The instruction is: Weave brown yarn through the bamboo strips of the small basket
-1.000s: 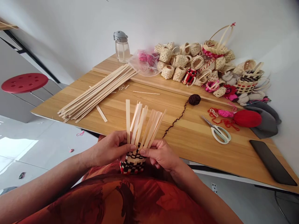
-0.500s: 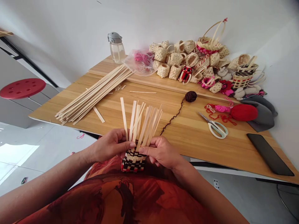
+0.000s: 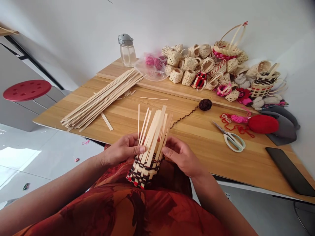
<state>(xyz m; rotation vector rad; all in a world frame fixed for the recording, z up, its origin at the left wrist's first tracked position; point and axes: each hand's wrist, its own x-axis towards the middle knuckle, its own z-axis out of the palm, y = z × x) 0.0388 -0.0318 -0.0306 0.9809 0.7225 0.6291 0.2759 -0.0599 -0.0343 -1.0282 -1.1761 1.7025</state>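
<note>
A small woven basket (image 3: pixel 145 168) in black, cream and red rests tilted at my lap, its long pale wooden strips standing up from the weave. My left hand (image 3: pixel 125 148) grips it from the left, thumb pressed on the strips. On the other side my right hand (image 3: pixel 180 154) holds the strips at the right edge between thumb and fingers. Dark brown yarn (image 3: pixel 185 117) runs from behind the strips across the table to a brown yarn ball (image 3: pixel 205 105). The fingers behind the basket are partly hidden.
A bundle of wooden strips (image 3: pixel 103 101) lies on the table's left. Scissors (image 3: pixel 231 138), a red yarn ball (image 3: pixel 263 124) and a black phone (image 3: pixel 290 170) lie at the right. Several small baskets (image 3: pixel 189 64) are heaped along the wall beside a bottle (image 3: pixel 127 50). A red stool (image 3: pixel 27 90) stands left.
The basket has turned and tilted, so another side faces me and its strips lean rightward. My right hand has shifted right along the strips. The whole view has moved slightly.
</note>
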